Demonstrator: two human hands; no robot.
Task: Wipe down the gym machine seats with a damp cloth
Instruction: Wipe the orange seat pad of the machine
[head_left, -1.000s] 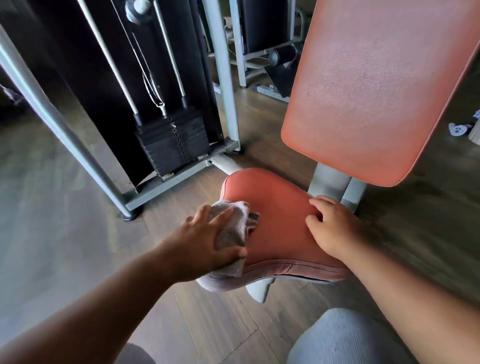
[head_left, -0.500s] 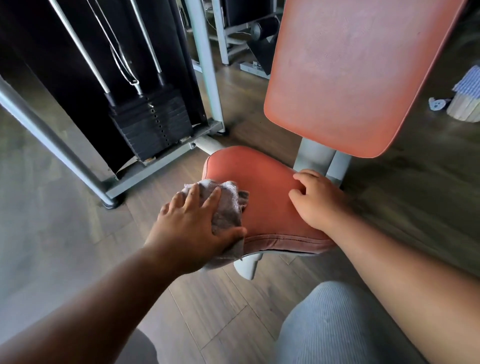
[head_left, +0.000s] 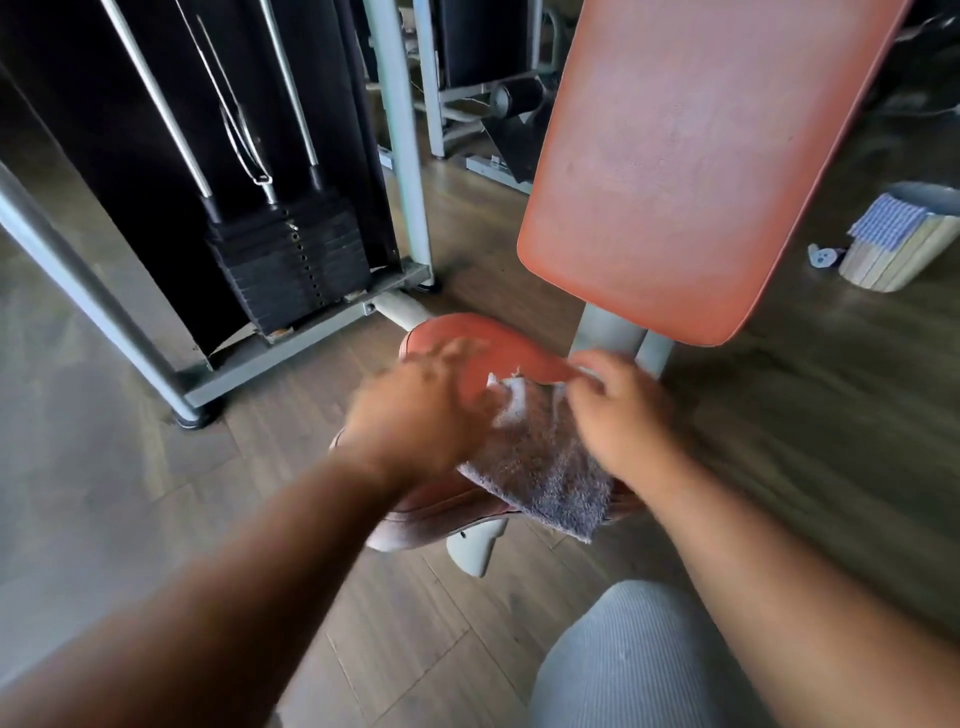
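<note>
The red padded seat sits low in the middle, under the tilted red backrest. A grey terry cloth lies spread over the seat's near right part and hangs past its front edge. My right hand rests on the cloth's right side, fingers curled on its upper corner. My left hand is motion-blurred over the seat's left half, touching the cloth's left edge; blur hides whether it grips.
A black weight stack in a grey steel frame stands to the left. A pale bucket with a blue checked cloth sits on the wood floor at right. My knee is in the foreground.
The cloth has gone from bunched under my left hand at the seat's left edge to spread across the seat's right side. My right hand now has its corner.
</note>
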